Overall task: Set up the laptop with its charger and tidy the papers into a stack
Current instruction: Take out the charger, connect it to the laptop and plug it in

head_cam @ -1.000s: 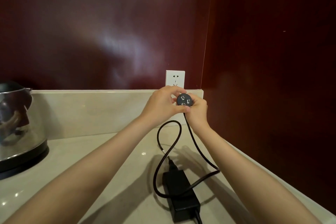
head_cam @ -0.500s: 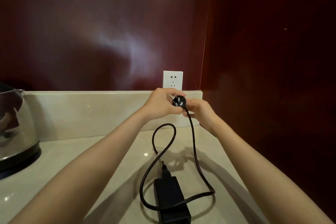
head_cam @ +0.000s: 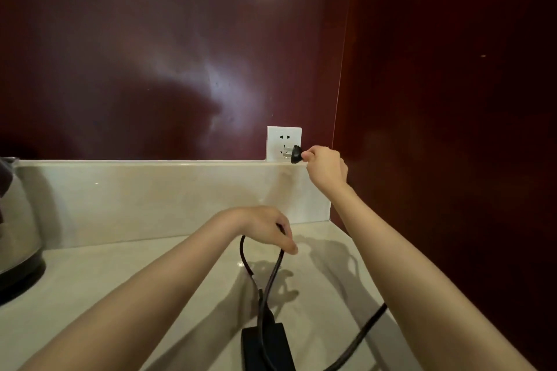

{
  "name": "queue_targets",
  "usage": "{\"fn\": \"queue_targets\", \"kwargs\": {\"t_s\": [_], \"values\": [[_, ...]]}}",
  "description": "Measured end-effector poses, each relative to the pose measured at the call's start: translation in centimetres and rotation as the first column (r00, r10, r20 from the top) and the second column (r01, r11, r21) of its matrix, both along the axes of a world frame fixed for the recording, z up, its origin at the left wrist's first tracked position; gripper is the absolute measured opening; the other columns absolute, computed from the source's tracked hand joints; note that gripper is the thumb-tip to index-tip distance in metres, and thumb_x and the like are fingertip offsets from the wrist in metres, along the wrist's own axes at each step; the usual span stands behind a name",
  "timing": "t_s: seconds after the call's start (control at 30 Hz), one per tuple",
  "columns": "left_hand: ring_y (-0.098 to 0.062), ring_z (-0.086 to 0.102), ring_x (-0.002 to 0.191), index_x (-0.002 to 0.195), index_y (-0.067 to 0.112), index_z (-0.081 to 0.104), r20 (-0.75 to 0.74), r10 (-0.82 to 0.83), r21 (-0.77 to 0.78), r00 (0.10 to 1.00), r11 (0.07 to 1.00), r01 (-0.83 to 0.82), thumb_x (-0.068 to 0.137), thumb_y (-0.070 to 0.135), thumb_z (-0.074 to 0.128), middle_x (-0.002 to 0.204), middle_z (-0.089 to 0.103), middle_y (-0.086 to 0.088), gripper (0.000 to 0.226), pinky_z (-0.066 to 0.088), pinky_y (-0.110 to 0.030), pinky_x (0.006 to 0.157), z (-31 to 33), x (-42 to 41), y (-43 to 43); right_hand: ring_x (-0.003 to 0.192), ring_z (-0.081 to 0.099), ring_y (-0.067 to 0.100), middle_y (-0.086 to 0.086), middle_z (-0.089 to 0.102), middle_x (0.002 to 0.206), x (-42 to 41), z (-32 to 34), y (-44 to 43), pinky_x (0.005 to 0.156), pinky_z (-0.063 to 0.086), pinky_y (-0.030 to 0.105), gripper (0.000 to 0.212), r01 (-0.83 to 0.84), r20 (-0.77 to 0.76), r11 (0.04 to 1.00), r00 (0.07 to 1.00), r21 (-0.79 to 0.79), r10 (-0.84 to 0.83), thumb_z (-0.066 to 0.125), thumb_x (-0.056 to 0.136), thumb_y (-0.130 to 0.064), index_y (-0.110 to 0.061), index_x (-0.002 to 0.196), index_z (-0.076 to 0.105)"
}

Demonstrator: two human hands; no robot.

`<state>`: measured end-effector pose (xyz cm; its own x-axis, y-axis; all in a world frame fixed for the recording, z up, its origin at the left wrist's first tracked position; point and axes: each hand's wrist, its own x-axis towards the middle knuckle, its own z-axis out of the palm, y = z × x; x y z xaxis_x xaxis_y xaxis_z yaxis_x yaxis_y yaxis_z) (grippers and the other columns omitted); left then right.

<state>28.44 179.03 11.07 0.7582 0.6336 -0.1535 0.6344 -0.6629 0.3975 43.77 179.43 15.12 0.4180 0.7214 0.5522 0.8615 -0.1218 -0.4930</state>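
At the far left edge a steel kettle (head_cam: 18, 235) on a dark base is seen, cut off by the frame, standing on the pale stone countertop (head_cam: 120, 280) against a low backsplash (head_cam: 150, 199) of the same stone.

Near the middle, the left hand (head_cam: 265, 227) is held low over the countertop, its fingers curled round a loop of the charger's black cable (head_cam: 272, 274). The loop hangs just below the hand and runs down to the charger's brick (head_cam: 266, 349), which lies flat on the countertop under and nearer than the hand. The brick is black, rectangular and matte, and is partly cut off by the bottom edge.

Further right, a white wall socket (head_cam: 283, 141) is set in the dark red panel (head_cam: 150, 69) just above the backsplash. The plug (head_cam: 296, 154) is held at the socket's lower holes, and its metal prongs are still visible between plug and plate. It is round, black and small. It is pinched at its back by the fingertips of the right hand (head_cam: 325, 166), which is raised just right of the socket. Below the right forearm another stretch of the cable is seen crossing the countertop.
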Motion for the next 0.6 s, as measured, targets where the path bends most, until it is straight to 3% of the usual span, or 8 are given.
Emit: {"fn": "queue_targets", "kwargs": {"t_s": [0.1,0.17,0.37,0.5,0.6], "values": [[-0.005,0.049,0.071,0.097,0.016,0.067,0.190,0.047,0.080,0.981,0.995,-0.063,0.088,0.021,0.057,0.073,0.049,0.014,0.014,0.039,-0.017,0.065,-0.3,0.1,0.9,0.113,0.055,0.033,0.013,0.063,0.118,-0.3,0.3,1.4,0.087,0.041,0.034,0.026,0.047,0.076,0.998,0.996,-0.030,-0.045,0.045,0.099,-0.020,-0.014,0.115,0.063],[-0.003,0.044,0.064,0.086,0.017,0.063,0.265,0.076,0.124,0.961,0.986,-0.112,0.090,0.020,0.054,0.069,0.047,0.014,0.010,0.035,-0.018,0.059,-0.3,-0.2,1.6,0.113,0.055,0.034,0.016,0.062,0.118,-0.3,0.4,2.2,0.087,0.042,0.034,0.029,0.063,0.033,0.998,0.998,-0.024,-0.062,0.048,0.098,-0.025,-0.010,0.115,0.064],[-0.020,0.041,0.063,0.055,0.017,0.037,0.337,0.264,0.260,0.904,0.896,-0.359,0.092,0.042,0.048,0.057,0.039,0.001,0.046,0.027,-0.029,0.055,-1.4,-0.7,4.3,0.111,0.056,0.035,0.018,0.064,0.115,0.5,0.2,4.4,0.086,0.043,0.034,0.030,0.095,-0.084,0.995,0.992,0.023,-0.093,0.055,0.094,-0.028,-0.006,0.109,0.067],[-0.023,0.049,0.076,0.063,0.017,0.051,0.340,0.364,0.242,0.867,0.857,-0.455,0.092,0.046,0.046,0.062,0.046,0.003,0.042,0.033,-0.027,0.063,-1.8,-0.8,5.6,0.108,0.058,0.034,0.015,0.066,0.111,0.0,0.1,5.2,0.086,0.044,0.034,0.028,0.086,-0.090,0.995,0.993,0.048,-0.081,0.056,0.093,-0.029,-0.007,0.105,0.070],[-0.023,0.050,0.077,0.061,0.017,0.053,0.367,0.377,0.234,0.850,0.847,-0.477,0.092,0.046,0.046,0.062,0.046,0.004,0.043,0.034,-0.026,0.066,-1.7,-0.8,6.2,0.107,0.059,0.034,0.015,0.066,0.110,-0.3,0.1,5.6,0.084,0.044,0.033,0.028,0.110,-0.095,0.992,0.990,0.059,-0.104,0.057,0.092,-0.031,-0.008,0.103,0.070]]}}
